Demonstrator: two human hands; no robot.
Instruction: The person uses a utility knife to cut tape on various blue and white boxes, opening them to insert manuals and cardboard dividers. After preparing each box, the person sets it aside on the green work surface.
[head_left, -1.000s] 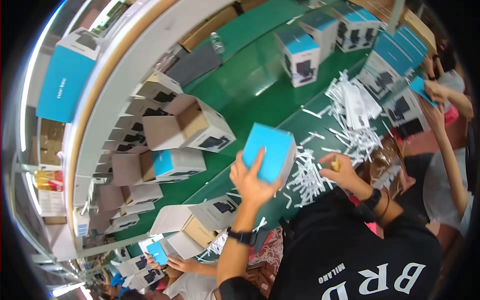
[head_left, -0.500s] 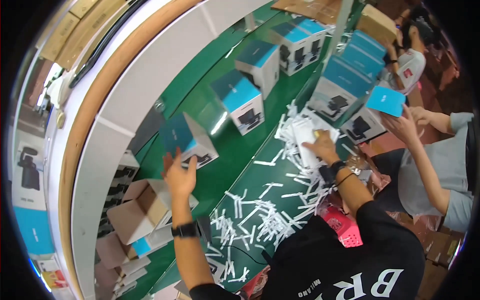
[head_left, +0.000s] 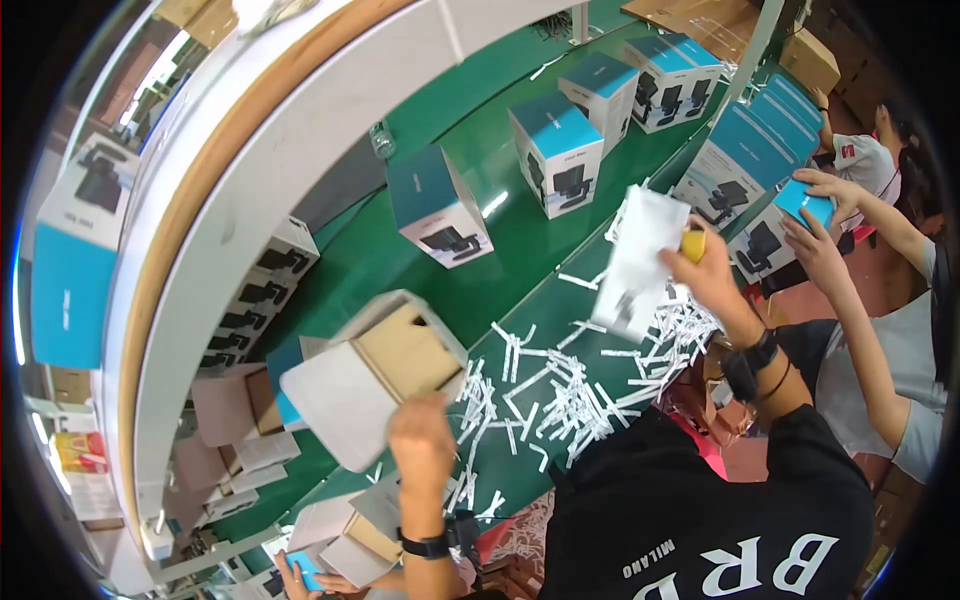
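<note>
My left hand (head_left: 422, 435) is closed at the near edge of an open carton (head_left: 345, 405), whose white flap is folded out. Brown cardboard (head_left: 410, 350) shows inside this carton. In my right hand (head_left: 705, 275) is a white paper packet (head_left: 640, 265), held above a heap of white paper strips (head_left: 690, 325). A small yellow thing (head_left: 692, 244) sits at the right fingers; I cannot make out its kind. Beyond my left hand stands a closed blue-and-white box (head_left: 440, 210) with a dark device pictured on its side.
More blue-topped boxes (head_left: 560, 155) stand along the green table (head_left: 350, 250). Paper strips (head_left: 570, 400) lie along its near side. At right, a co-worker's hands (head_left: 815, 215) hold a blue box flap. Another person's hands (head_left: 315, 580) touch a box at lower left.
My left hand has left the closed box and come nearer to grip the open carton, which has moved right. The right hand has lifted the white packet off the strips.
</note>
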